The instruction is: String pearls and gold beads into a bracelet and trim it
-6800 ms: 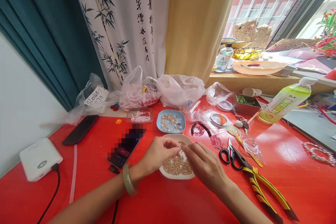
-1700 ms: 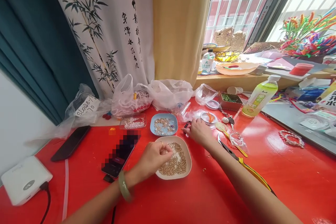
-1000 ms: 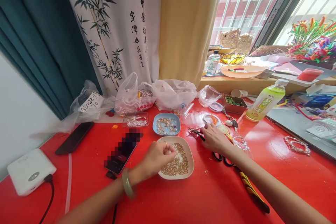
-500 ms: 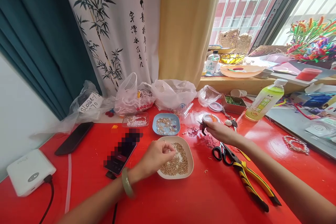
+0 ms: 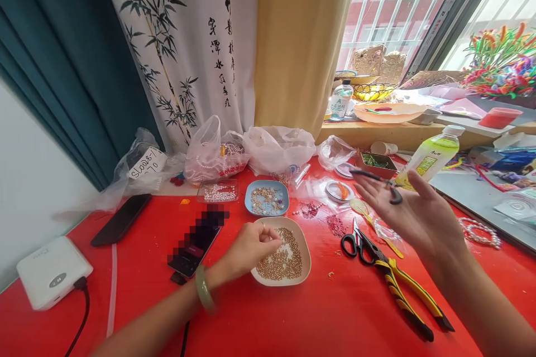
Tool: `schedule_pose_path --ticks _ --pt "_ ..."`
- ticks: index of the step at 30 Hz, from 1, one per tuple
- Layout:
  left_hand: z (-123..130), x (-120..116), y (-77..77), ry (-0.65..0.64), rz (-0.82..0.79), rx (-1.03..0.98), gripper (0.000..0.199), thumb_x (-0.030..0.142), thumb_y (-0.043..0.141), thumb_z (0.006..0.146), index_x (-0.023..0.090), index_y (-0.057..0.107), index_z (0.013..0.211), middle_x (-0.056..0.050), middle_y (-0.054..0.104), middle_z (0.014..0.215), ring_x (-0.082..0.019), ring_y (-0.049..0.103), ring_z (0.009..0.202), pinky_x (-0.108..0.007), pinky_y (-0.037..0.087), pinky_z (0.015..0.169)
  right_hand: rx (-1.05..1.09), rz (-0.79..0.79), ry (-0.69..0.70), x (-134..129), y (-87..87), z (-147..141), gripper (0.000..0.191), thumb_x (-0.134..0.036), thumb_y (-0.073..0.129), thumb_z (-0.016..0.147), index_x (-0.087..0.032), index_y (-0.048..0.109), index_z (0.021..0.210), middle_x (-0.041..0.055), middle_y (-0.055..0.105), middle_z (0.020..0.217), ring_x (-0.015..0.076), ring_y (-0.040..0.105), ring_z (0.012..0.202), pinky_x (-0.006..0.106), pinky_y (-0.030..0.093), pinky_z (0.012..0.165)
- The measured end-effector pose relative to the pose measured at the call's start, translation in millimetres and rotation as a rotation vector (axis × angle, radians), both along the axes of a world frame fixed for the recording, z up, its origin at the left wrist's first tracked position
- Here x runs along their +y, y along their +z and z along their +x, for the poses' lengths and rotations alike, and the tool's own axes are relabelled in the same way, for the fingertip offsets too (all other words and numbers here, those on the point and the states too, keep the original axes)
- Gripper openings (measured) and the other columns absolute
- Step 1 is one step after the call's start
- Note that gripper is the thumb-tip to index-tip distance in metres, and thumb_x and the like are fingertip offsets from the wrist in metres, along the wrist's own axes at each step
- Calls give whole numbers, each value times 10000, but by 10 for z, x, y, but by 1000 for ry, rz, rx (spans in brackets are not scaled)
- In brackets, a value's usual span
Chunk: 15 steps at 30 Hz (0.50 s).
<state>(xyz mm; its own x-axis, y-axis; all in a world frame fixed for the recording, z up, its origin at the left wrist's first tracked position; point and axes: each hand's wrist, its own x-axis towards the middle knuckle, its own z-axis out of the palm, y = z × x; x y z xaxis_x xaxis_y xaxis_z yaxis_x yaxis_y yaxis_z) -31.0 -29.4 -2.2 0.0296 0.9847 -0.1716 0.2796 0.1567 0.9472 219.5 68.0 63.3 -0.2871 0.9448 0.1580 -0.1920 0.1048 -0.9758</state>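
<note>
My left hand [image 5: 249, 248] is closed in a pinch at the left edge of a cream tray [image 5: 307, 256] of small gold beads [image 5: 288, 256]. Whatever its fingertips hold is too small to make out. To the right, my right hand [image 5: 412, 215] is raised over the table, palm up with its fingers stretched out. Small pliers [image 5: 392, 184] with dark, curved handles lie across those fingers, held loosely. Below this hand are black-handled scissors [image 5: 355, 242] and large yellow-and-black pliers [image 5: 402, 290]. A yellow spoon [image 5: 387, 242] lies partly beside them.
Behind the cream tray stands a blue dish [image 5: 248, 201] of mixed beads, beside a clear box [image 5: 218, 191] of pearly beads. Dark red beads [image 5: 335, 226] lie loose. A phone [image 5: 195, 245] rests at left. A drink bottle [image 5: 435, 153] stands behind my right hand.
My right hand has moved right and turned palm up, its fingers opening out under the small pliers. The spoon has come into fuller view. My left hand stays pinched over the tray.
</note>
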Motion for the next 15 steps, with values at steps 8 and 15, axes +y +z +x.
schedule_pose_path --ticks 8,15 --pt "-26 59 -72 8 -55 -130 214 313 573 631 106 551 682 49 433 504 -45 347 426 -185 292 414 531 -885 241 -839 -290 -243 181 -297 478 803 -154 588 807 66 605 796 153 594 749 313 485 753" --pt "-23 39 -70 55 -4 -103 186 286 583 636 117 517 672 66 405 472 -38 339 413 -177 271 417 616 -979 131 -1026 -502 -39 136 -258 534 763 -153 616 788 85 625 740 181 608 721 308 515 685"
